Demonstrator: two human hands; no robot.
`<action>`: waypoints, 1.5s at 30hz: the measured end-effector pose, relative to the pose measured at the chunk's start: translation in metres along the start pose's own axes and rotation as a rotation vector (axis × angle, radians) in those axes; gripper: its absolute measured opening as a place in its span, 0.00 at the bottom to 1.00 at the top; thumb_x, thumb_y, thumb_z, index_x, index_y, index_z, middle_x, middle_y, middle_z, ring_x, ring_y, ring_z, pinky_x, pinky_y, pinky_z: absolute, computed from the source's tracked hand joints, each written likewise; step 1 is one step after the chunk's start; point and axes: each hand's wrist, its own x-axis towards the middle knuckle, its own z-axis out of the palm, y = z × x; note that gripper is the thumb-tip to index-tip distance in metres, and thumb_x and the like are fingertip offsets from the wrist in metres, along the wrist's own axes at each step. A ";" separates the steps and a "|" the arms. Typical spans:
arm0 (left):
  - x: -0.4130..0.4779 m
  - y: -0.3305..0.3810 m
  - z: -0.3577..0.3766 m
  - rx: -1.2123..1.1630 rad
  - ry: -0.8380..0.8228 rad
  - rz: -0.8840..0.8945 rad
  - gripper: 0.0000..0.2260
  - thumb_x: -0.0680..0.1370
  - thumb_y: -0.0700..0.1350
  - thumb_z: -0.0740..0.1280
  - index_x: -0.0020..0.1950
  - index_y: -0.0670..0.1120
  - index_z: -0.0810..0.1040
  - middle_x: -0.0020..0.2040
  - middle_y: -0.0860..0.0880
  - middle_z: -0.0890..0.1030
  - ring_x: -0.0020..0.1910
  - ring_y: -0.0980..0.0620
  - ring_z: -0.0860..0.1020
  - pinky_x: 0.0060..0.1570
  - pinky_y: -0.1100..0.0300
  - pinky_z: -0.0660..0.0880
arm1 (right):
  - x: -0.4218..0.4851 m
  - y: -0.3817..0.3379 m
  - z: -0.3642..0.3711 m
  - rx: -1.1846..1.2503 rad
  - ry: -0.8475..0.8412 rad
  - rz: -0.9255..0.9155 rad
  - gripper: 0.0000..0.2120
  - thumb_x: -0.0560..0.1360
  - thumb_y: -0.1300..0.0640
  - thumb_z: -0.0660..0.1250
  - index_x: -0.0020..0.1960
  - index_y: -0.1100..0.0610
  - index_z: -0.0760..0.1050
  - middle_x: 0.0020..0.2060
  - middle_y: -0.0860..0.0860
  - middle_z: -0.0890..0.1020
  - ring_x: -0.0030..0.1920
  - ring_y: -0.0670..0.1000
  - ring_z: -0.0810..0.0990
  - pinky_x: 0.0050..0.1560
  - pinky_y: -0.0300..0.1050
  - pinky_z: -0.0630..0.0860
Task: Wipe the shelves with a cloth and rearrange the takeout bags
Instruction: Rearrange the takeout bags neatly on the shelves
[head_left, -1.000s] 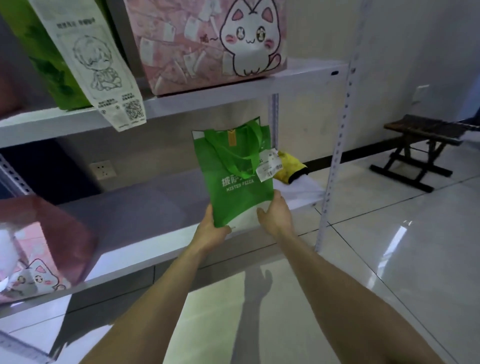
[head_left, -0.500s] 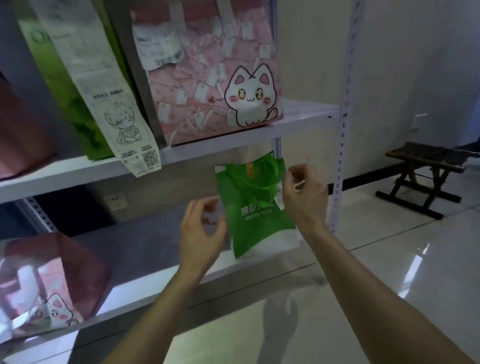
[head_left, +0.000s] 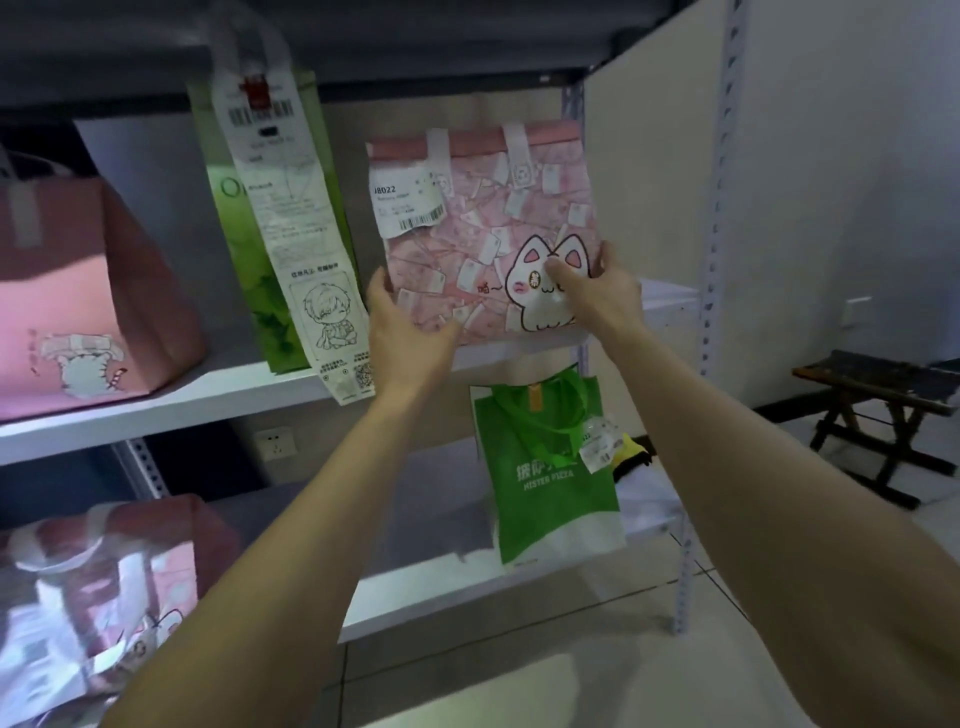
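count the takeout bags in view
5. Upper shelf: far-left pink bag, tall green bag, cat bag. Lower shelf: green pizza bag, blurred pink bag at left. Others may be hidden.

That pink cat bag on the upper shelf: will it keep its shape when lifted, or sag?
Probably stiff: the pink cat bag stands upright with a flat front and straight top edge. Its receipt label hints at contents, so expect some weight between left hand and right hand. Being tall, it could tip if pushed high.
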 end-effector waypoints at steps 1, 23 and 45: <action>-0.004 -0.003 -0.002 0.012 -0.007 0.023 0.45 0.76 0.46 0.80 0.86 0.49 0.57 0.80 0.50 0.71 0.76 0.50 0.74 0.74 0.53 0.73 | -0.009 0.001 -0.005 0.003 0.014 -0.024 0.22 0.76 0.40 0.73 0.65 0.48 0.76 0.54 0.43 0.83 0.58 0.51 0.82 0.60 0.52 0.80; -0.226 -0.188 -0.138 0.142 -0.016 -0.035 0.27 0.78 0.44 0.79 0.67 0.56 0.66 0.56 0.63 0.83 0.51 0.60 0.84 0.51 0.58 0.83 | -0.310 0.160 0.041 -0.017 -0.197 -0.132 0.29 0.76 0.45 0.76 0.73 0.48 0.70 0.60 0.50 0.78 0.60 0.52 0.80 0.59 0.60 0.81; -0.169 -0.352 -0.158 0.315 -0.092 -0.358 0.25 0.81 0.45 0.74 0.70 0.54 0.63 0.51 0.52 0.83 0.49 0.49 0.81 0.54 0.53 0.77 | -0.254 0.210 0.210 -0.326 -0.513 0.170 0.43 0.74 0.52 0.78 0.82 0.49 0.58 0.71 0.52 0.78 0.70 0.57 0.78 0.70 0.59 0.77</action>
